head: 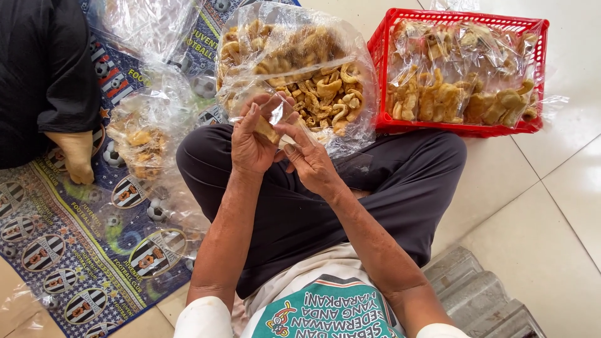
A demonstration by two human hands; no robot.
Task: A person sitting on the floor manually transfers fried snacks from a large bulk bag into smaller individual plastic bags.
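Both forearms are raised from the lower edge of the view and brought together above the crossed legs. The left hand point(253, 143) is held upright with its back turned to the camera, the fingers point(249, 119) extended upward and slightly curled. The right hand point(311, 159) is set just beside it, touching it, palm angled inward, with its fingers point(294, 128) bent toward the left thumb. Both wrists are flexed, and the elbows are kept wide apart.
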